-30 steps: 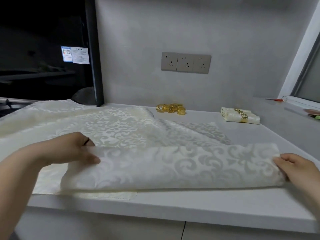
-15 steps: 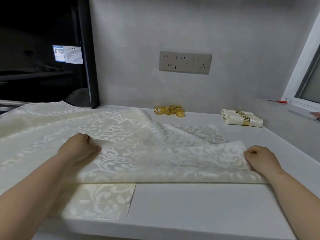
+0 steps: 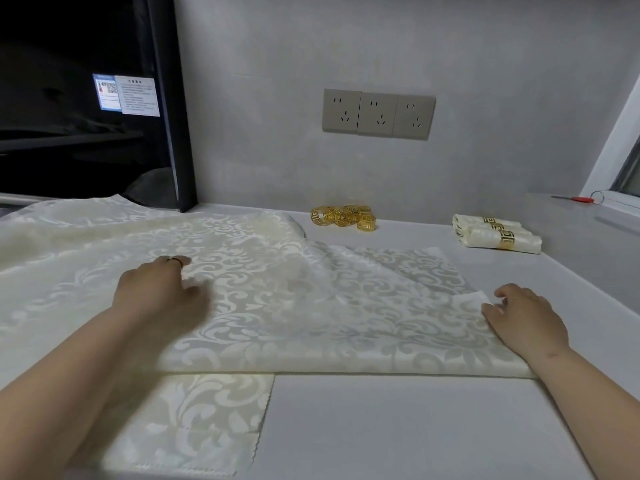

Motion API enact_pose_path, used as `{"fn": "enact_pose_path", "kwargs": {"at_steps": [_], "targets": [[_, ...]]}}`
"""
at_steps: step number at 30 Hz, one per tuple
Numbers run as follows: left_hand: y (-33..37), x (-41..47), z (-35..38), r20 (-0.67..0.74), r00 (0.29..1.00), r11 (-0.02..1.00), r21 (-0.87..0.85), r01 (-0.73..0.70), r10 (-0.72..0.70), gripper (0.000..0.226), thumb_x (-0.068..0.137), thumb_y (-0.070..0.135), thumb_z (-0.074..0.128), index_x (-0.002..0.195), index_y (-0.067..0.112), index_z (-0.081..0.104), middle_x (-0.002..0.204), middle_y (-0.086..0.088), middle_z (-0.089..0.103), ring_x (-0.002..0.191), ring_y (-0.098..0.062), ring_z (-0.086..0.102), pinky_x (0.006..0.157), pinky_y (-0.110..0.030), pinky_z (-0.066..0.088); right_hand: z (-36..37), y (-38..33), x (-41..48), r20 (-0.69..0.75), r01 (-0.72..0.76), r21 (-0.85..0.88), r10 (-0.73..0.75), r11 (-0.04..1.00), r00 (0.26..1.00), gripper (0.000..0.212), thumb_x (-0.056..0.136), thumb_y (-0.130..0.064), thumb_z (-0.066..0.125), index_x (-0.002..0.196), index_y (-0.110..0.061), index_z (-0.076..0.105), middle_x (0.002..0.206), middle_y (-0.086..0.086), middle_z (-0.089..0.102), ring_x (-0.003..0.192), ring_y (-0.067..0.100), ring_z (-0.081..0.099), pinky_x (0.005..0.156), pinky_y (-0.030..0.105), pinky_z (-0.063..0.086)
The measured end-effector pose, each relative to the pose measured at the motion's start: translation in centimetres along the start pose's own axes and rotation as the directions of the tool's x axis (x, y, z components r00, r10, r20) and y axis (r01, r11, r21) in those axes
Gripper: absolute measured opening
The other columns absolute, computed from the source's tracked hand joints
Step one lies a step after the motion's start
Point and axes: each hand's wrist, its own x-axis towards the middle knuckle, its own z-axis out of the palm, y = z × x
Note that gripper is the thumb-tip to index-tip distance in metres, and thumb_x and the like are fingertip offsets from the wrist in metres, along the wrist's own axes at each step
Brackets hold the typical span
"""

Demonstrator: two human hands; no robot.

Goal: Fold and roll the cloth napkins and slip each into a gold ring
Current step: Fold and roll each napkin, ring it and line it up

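Left hand (image 3: 161, 289) lay flat on the folded napkin (image 3: 311, 327), fingers together; right hand (image 3: 528, 318) pressed its right edge, fingers slightly spread

Both bare forearms (image 3: 69, 368) reach forward and lie low, the left hand (image 3: 162, 289) palm down with its loosely bent fingers blurred, the right hand (image 3: 526, 317) well apart to its right, palm down, fingertips slightly bent.
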Motion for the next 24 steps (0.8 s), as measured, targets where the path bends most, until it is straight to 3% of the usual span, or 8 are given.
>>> {"fn": "enact_pose_path", "kwargs": {"at_steps": [5, 9, 12, 14, 16, 19, 22, 24], "targets": [[4.9, -4.2, -0.7, 0.115, 0.871, 0.872, -0.187, -0.453, 0.478, 0.106, 0.050, 0.069, -0.001, 0.136, 0.025, 0.042, 0.144, 0.008, 0.040, 0.132, -0.009, 0.036, 0.106, -0.019, 0.022, -0.3, -6.3, -4.5, -0.017, 0.387, 0.232, -0.394, 0.892, 0.919, 0.031, 0.093, -0.020, 0.048, 0.123, -0.014, 0.055, 0.135, 0.004, 0.050, 0.128, 0.019, 0.039, 0.095, 0.016, 0.023], [7.2, -6.7, 2.2, 0.316, 0.744, 0.807, -0.181, -0.562, 0.589, 0.132, 0.034, 0.087, -0.024, 0.145, 0.031, 0.020, 0.153, 0.011, 0.016, 0.140, -0.004, 0.012, 0.113, -0.024, 0.005, 1.4, -10.6, -9.6, 0.299, 0.638, 0.343, -0.724, 0.689, 0.622, 0.053, 0.097, -0.039, 0.034, 0.145, -0.027, 0.018, 0.155, -0.010, 0.008, 0.142, 0.004, 0.004, 0.105, 0.009, 0.000], [6.7, -7.1, 3.2, 0.416, 0.711, 0.813, -0.142, -0.565, 0.567, 0.109, 0.057, 0.083, -0.017, 0.147, 0.029, 0.009, 0.156, 0.007, 0.003, 0.143, -0.008, -0.002, 0.114, -0.028, -0.002, 2.3, -10.9, -9.9, 0.450, 0.708, 0.223, -0.715, 0.670, 0.535, 0.086, 0.071, -0.072, 0.011, 0.147, -0.031, 0.009, 0.156, -0.012, -0.003, 0.142, 0.002, -0.007, 0.110, 0.018, -0.007], [6.4, -6.9, 2.9, 0.466, 0.710, 0.835, -0.132, -0.534, 0.528, 0.090, 0.071, 0.078, -0.001, 0.147, 0.031, 0.006, 0.156, 0.007, -0.002, 0.143, -0.009, -0.007, 0.114, -0.029, -0.006, 2.3, -10.2, -9.0, 0.487, 0.683, 0.170, -0.663, 0.710, 0.568, 0.101, 0.056, -0.076, 0.003, 0.147, -0.033, 0.007, 0.155, -0.013, -0.005, 0.141, 0.001, -0.009, 0.111, 0.019, -0.009], [6.0, -6.7, 2.6, 0.509, 0.702, 0.843, -0.099, -0.528, 0.499, 0.108, 0.056, 0.089, -0.009, 0.147, 0.033, 0.005, 0.156, 0.008, -0.003, 0.143, -0.009, -0.008, 0.114, -0.030, -0.006, 2.2, -9.0, -8.0, 0.520, 0.631, 0.135, -0.597, 0.764, 0.611, 0.100, 0.059, -0.081, 0.003, 0.147, -0.033, 0.004, 0.155, -0.013, -0.008, 0.141, 0.002, -0.011, 0.111, 0.021, -0.009], [5.0, -6.2, 2.3, 0.492, 0.755, 0.886, -0.075, -0.458, 0.432, 0.070, 0.087, 0.067, 0.011, 0.147, 0.031, 0.004, 0.156, 0.006, -0.006, 0.143, -0.010, -0.009, 0.114, -0.032, -0.005, 1.8, -6.8, -6.4, 0.540, 0.551, 0.042, -0.483, 0.833, 0.689, 0.127, 0.038, -0.094, -0.012, 0.147, -0.031, -0.001, 0.154, -0.012, -0.010, 0.142, 0.006, -0.011, 0.113, 0.026, -0.007], [3.2, -5.3, 2.0, 0.480, 0.807, 0.922, -0.012, -0.386, 0.344, 0.063, 0.095, 0.054, 0.021, 0.148, 0.027, 0.002, 0.156, 0.004, -0.005, 0.143, -0.012, -0.006, 0.115, -0.032, -0.003, 1.5, -4.2, -4.7, 0.502, 0.429, -0.040, -0.353, 0.902, 0.789, 0.073, 0.088, -0.066, 0.017, 0.147, -0.026, -0.001, 0.156, -0.006, -0.009, 0.143, 0.009, -0.009, 0.114, 0.028, -0.005], [1.6, -4.7, 1.7, 0.466, 0.845, 0.953, 0.014, -0.304, 0.262, 0.064, 0.094, 0.055, 0.020, 0.148, 0.025, 0.002, 0.156, 0.003, -0.003, 0.144, -0.014, -0.004, 0.115, -0.033, 0.000, 1.0, -2.2, -3.9, 0.489, 0.356, -0.075, -0.277, 0.931, 0.827, 0.062, 0.096, -0.051, 0.022, 0.147, -0.024, 0.000, 0.156, -0.003, -0.007, 0.144, 0.011, -0.007, 0.115, 0.028, -0.003]]}}
